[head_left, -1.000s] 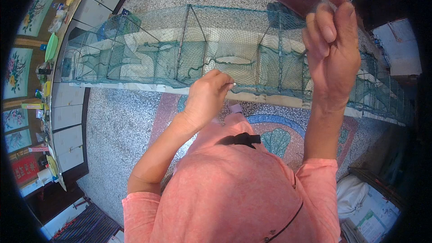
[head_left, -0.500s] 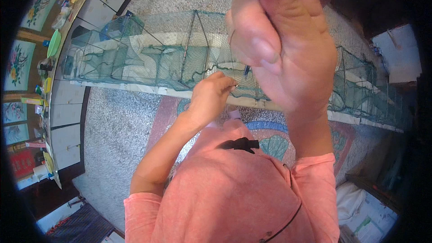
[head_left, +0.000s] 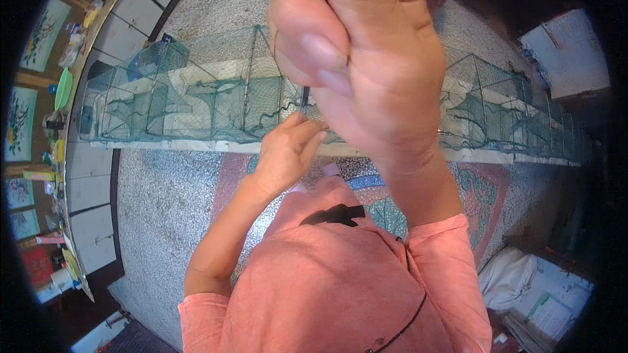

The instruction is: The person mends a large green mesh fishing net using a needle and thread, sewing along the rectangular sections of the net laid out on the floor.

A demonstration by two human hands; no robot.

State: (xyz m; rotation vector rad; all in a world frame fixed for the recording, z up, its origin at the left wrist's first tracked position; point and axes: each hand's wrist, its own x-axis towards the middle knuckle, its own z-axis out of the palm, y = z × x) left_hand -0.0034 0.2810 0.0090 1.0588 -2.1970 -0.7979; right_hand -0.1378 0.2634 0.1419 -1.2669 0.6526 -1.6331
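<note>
A long green mesh net trap (head_left: 222, 101) on dark frame rods stretches from left to right in front of me. At its near side, around the middle, is my left hand (head_left: 288, 150), with thumb and fingers pinched together; what they hold is too small to tell. A slim dark-blue piece (head_left: 305, 98) shows just above those fingertips; which hand it belongs to, I cannot tell. My right hand (head_left: 386, 65) is raised close to the camera, its fingers curled and the thumb pressed in. Its fingertips are cut off by the upper edge, and whatever it holds is hidden.
A pale plank or bench edge (head_left: 471, 155) runs under the net. Along the left stands a counter with white cabinet doors (head_left: 91, 196) and a light-green bowl (head_left: 63, 88). A white cloth bundle (head_left: 510, 279) lies at lower right. The floor (head_left: 163, 202) is speckled.
My right hand appears further left and slightly higher, above the left hand. The slim dark-blue piece now shows at the left fingertips. The whole view has shifted a little.
</note>
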